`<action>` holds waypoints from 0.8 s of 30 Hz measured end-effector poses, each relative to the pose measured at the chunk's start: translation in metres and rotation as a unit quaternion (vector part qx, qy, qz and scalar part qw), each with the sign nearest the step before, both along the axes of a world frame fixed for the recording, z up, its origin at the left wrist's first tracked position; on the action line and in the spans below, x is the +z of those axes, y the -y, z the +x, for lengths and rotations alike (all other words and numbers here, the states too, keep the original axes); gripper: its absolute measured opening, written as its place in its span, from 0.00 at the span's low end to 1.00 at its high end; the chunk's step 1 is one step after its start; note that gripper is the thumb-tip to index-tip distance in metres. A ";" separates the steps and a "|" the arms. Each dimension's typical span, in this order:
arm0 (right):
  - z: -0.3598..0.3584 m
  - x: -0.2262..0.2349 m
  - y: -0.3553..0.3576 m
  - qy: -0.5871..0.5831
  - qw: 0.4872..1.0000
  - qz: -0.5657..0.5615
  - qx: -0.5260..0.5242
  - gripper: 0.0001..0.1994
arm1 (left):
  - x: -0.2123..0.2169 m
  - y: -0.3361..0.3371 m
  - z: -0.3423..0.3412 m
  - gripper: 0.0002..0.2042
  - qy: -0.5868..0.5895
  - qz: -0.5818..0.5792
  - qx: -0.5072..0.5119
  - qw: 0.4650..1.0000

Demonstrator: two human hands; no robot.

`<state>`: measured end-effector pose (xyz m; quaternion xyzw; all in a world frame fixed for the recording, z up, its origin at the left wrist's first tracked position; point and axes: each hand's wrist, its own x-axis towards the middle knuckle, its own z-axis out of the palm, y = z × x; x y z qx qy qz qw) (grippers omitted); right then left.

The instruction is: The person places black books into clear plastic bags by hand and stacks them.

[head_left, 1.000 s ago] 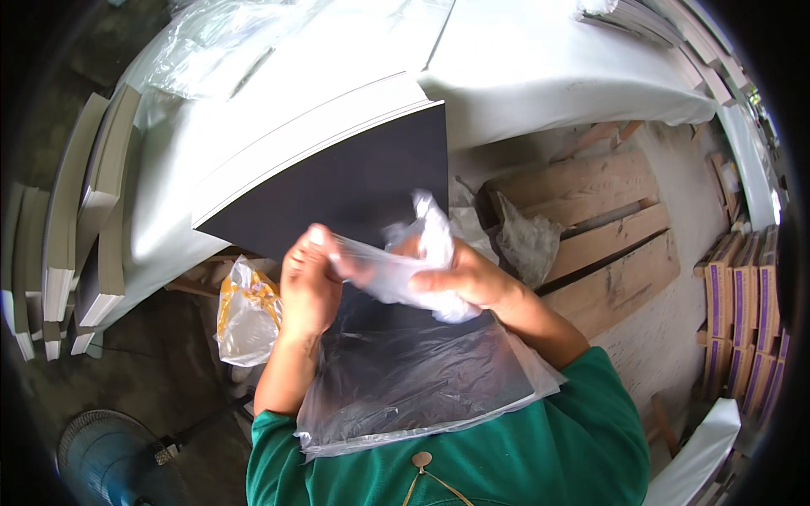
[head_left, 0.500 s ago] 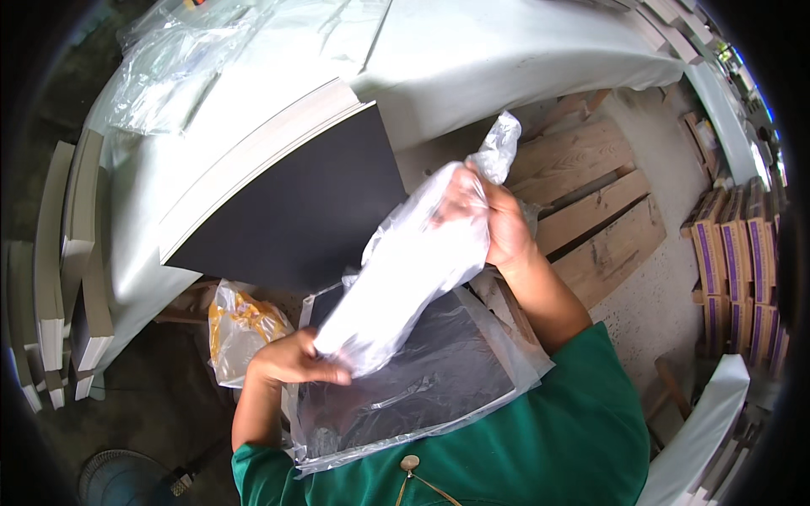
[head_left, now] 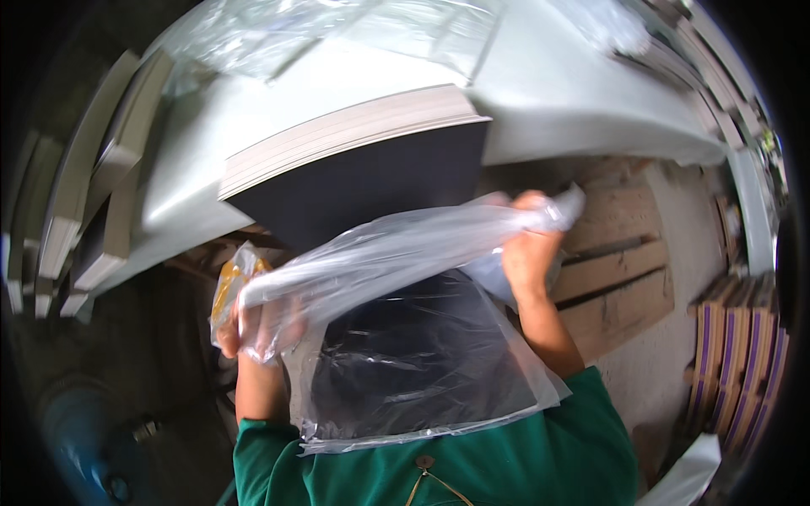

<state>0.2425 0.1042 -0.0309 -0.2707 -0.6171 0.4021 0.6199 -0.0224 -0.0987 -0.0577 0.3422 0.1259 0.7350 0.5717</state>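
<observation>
— Wooden pallets (head_left: 620,270) lie on the floor off to my right, and a white counter (head_left: 582,93) curves across in front of me. What sits on it?

— At its near edge, a stack of grey boards (head_left: 346,139) with a black sheet (head_left: 371,181) under them, jutting out past the edge toward me.

— And your hands?

— My left hand (head_left: 257,325) is closed around one end of a clear plastic bag (head_left: 388,249); my right hand (head_left: 527,253) grips the other end, higher up. I hold the bag stretched between them, above a black board in a plastic sleeve (head_left: 422,363) on my lap.

— Anything else nearby?

— A crumpled yellow wrapper (head_left: 229,282) just beside my left hand, and loose clear plastic (head_left: 278,38) on the counter's far side.
</observation>
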 end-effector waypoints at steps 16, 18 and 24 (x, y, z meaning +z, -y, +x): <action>0.037 0.005 0.000 0.203 0.843 0.470 -0.163 0.18 | 0.053 0.023 0.027 0.12 -0.686 0.060 0.576 0.440; 0.035 0.001 -0.005 0.229 0.854 0.440 -0.156 0.18 | 0.063 0.018 0.024 0.11 -0.724 0.055 0.541 0.425; 0.049 0.035 -0.005 0.196 0.927 0.312 0.066 0.16 | 0.084 0.013 0.009 0.09 -0.489 -0.155 0.099 0.852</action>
